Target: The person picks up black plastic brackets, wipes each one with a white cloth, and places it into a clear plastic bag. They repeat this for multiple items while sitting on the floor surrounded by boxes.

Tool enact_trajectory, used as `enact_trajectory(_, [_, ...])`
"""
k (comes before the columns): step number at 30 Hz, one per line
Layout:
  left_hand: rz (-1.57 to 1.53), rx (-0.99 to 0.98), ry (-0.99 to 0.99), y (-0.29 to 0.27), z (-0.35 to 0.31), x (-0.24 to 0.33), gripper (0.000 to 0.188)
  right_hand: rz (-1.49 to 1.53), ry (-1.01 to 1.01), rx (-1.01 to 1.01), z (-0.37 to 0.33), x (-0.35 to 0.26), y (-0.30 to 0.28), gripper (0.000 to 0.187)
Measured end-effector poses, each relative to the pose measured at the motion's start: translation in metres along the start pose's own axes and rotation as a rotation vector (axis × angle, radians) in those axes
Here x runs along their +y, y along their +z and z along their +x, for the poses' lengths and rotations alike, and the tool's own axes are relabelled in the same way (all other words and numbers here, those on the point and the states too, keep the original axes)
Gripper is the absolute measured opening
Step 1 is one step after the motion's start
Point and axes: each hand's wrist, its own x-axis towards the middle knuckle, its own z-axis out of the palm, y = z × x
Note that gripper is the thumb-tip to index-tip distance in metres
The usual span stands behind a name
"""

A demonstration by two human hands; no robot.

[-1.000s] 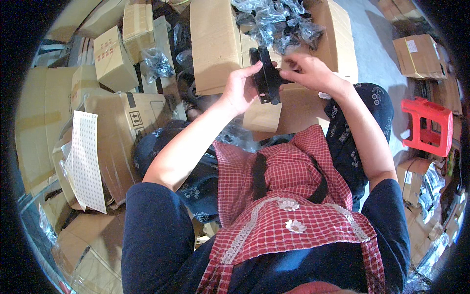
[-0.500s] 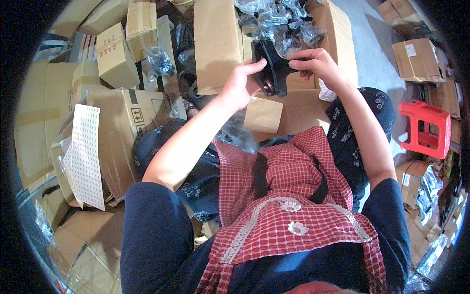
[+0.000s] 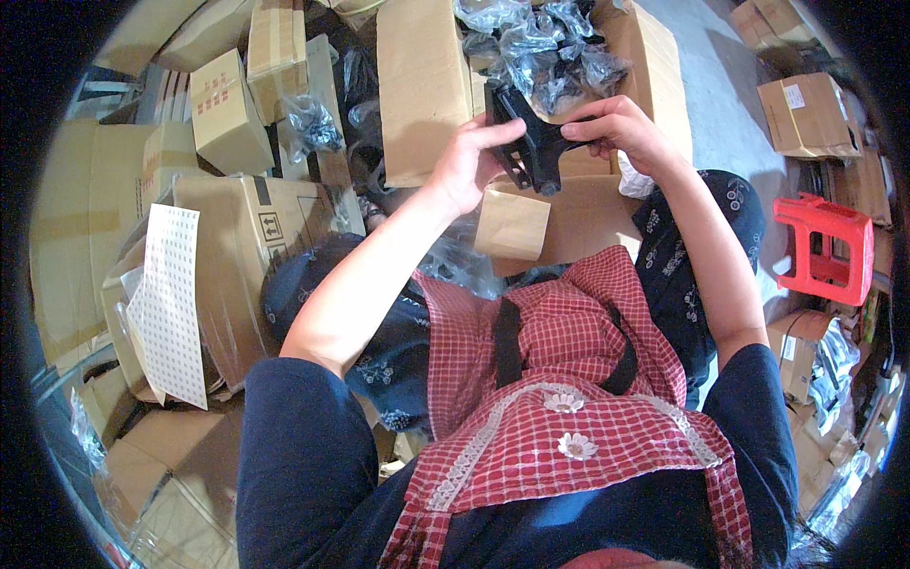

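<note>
A black bracket-like plastic part [image 3: 540, 152], with flat plates and a narrow arm, is held up between my two hands. My left hand [image 3: 471, 163] grips its left side, the thumb lying across the plate. On the other side my right hand [image 3: 621, 133] pinches the narrow arm between thumb and fingers. Just beyond the part stands an open cardboard box [image 3: 424, 95] with black pieces in clear plastic bags [image 3: 531, 52] inside. Below my hands a small brown carton piece [image 3: 513, 223] rests by the box's near side. The part's exact kind is unclear.
Several cardboard boxes [image 3: 227, 109] are stacked at the left, with a printed white sheet [image 3: 171, 303] over one. A red plastic stool [image 3: 823, 251] stands at the right. Farther right are more cartons [image 3: 810, 114] and plastic wrapping [image 3: 832, 370].
The black part has turned slightly in my hands, so more of its flat face shows. My left thumb has slid a little to the right across it.
</note>
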Motion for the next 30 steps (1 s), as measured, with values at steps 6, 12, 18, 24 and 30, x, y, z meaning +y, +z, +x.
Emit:
enact_trajectory(6, [0.204,0.059,0.049,0.008,-0.005,-0.007,0.034,-0.039,-0.029,0.013,-0.005,-0.002,0.001,0.021])
enact_trajectory(12, [0.002,0.042,0.064,0.005,-0.001,-0.004,0.032,0.151,-0.058,0.018,-0.003,0.003,0.006,0.020])
enact_trajectory(18, [-0.085,0.084,0.072,0.003,-0.002,0.002,0.030,0.278,-0.127,0.019,-0.005,-0.003,0.006,0.020])
enact_trajectory(24, [-0.194,0.031,0.026,0.004,-0.003,0.011,0.033,0.350,-0.164,-0.001,-0.004,-0.006,-0.001,0.020])
enact_trajectory(30, [-0.138,0.001,-0.042,0.005,-0.005,0.014,0.033,0.304,-0.110,-0.017,-0.010,-0.008,-0.006,0.020])
